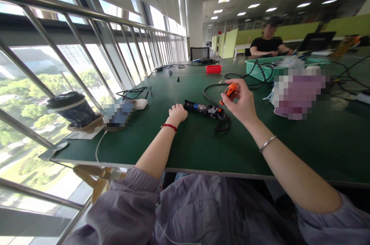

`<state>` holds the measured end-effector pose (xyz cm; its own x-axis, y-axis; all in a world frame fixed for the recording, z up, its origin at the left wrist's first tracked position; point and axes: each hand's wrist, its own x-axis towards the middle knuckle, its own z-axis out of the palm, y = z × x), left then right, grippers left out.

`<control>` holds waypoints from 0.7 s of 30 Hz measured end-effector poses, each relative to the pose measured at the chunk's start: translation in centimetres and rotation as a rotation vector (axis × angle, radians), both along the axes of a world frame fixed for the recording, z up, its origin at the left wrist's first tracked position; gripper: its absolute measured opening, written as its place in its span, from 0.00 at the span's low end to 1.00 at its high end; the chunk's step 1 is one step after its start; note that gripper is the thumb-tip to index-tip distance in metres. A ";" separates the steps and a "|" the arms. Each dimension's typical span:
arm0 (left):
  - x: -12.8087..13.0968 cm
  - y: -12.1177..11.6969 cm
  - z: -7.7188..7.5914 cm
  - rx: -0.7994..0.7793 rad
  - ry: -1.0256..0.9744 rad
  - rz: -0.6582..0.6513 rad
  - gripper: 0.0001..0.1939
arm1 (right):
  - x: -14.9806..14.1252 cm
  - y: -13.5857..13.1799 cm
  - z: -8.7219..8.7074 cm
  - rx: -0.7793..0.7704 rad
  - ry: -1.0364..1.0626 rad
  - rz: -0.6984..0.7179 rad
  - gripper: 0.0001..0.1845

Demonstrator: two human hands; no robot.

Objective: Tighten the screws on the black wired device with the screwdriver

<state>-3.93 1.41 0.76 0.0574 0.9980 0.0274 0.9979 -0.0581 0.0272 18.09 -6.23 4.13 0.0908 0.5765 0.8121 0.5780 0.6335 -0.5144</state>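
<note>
A small black device [202, 108] with wires and a coiled black cable lies on the green table [202, 144]. My right hand [243, 103] is closed round an orange-handled screwdriver [230, 90], whose tip points down at the device's right end. My left hand [177, 114] rests curled in a fist on the table, just left of the device and touching its left end. A red string sits on my left wrist, a silver bangle on my right.
A dark paper cup [73, 109] stands at the left table edge by a railing. A white charger [140, 103], a red box [213, 68], a green basket [261, 66] and loose cables lie further back. Another person [268, 42] sits at the far side.
</note>
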 end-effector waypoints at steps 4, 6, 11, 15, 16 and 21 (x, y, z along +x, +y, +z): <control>-0.1 0.1 -0.1 0.004 -0.003 -0.003 0.24 | 0.1 -0.3 0.2 -0.052 -0.013 -0.089 0.09; -0.1 0.2 -0.1 0.005 -0.006 -0.005 0.24 | 0.1 -0.3 0.2 -0.028 -0.014 -0.063 0.12; -0.1 0.1 -0.1 0.008 -0.012 -0.010 0.24 | -0.1 -0.1 0.0 0.007 0.000 0.033 0.20; -0.1 0.0 0.0 0.012 -0.017 -0.012 0.24 | -0.1 -0.3 0.2 -0.031 -0.017 -0.053 0.13; -0.1 0.0 0.0 0.014 -0.019 -0.012 0.24 | -0.1 -0.4 0.3 -0.038 -0.021 -0.073 0.11; 0.1 -0.4 0.1 0.043 -0.022 -0.002 0.25 | -0.1 -0.5 0.4 -0.008 -0.023 -0.075 0.13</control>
